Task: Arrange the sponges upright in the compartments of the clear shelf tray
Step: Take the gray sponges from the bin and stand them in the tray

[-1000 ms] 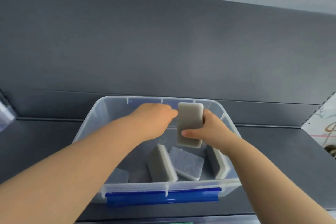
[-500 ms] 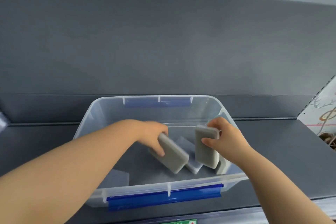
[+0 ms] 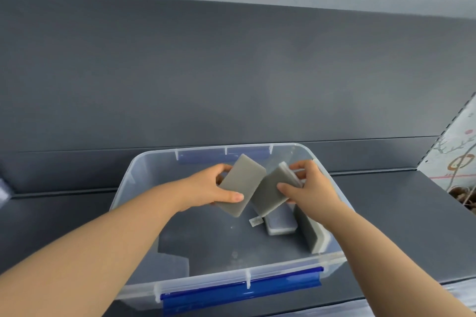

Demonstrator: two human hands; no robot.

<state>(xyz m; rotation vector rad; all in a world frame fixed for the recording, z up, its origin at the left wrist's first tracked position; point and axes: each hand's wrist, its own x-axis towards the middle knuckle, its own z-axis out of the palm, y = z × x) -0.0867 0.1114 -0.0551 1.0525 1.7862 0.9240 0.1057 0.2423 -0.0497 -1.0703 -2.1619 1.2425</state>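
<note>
A clear plastic bin (image 3: 134, 183) with blue latches stands on a dark grey shelf. My left hand (image 3: 206, 189) grips a grey sponge (image 3: 242, 183), tilted, above the bin's middle. My right hand (image 3: 306, 188) grips a second grey sponge (image 3: 270, 190) with a white edge, tilted and touching the first. Another sponge (image 3: 280, 221) lies flat on the bin floor. A fourth sponge (image 3: 313, 233) stands on edge against the right wall, partly hidden by my right forearm.
A small white tag (image 3: 255, 221) lies on the bin floor. The dark grey shelf back panel (image 3: 231, 72) rises behind the bin. A patterned panel (image 3: 456, 159) stands at the far right. The shelf surface (image 3: 401, 216) extends to either side.
Both hands have lifted their sponges from low in the bin to above its middle. The two sponges now meet. The left one has tilted more upright.
</note>
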